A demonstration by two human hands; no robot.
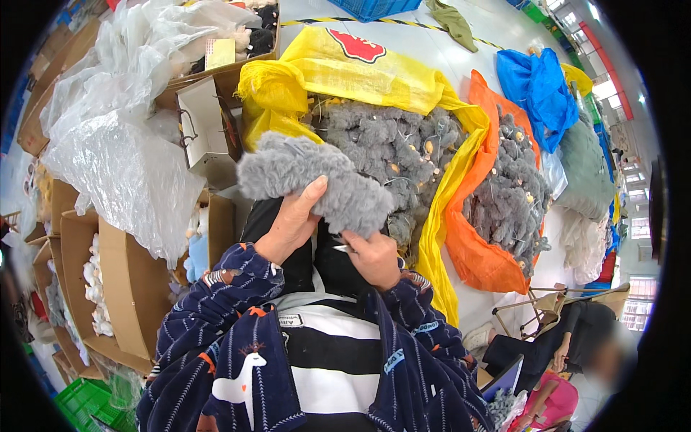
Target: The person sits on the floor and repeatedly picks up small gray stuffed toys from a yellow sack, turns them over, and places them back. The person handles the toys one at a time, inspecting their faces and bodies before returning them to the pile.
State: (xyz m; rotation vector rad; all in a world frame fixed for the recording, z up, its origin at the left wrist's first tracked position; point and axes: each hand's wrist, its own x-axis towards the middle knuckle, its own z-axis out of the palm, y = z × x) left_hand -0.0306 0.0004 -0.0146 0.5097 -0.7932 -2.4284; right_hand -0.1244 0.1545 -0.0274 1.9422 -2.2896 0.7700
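Observation:
A long grey plush piece (309,176) with shaggy fur is held up over my lap. My left hand (294,223) grips its near side, the thumb pressed on the fur. At its lower right end, my right hand (373,259) is closed with the fingertips against the fur. A small pale pointed thing (342,248) sticks out from the right hand's fingers; its kind cannot be made out. Just beyond lies an open yellow woven sack (360,68) full of grey furry pieces (392,144) with small beige bits among them.
An orange sack (461,245) of similar grey pieces stands at the right, with a blue bag (536,93) behind. Cardboard boxes (133,288) and clear plastic sheeting (122,144) crowd the left. Another person in dark clothes (554,335) sits at the lower right, near someone in pink (551,403).

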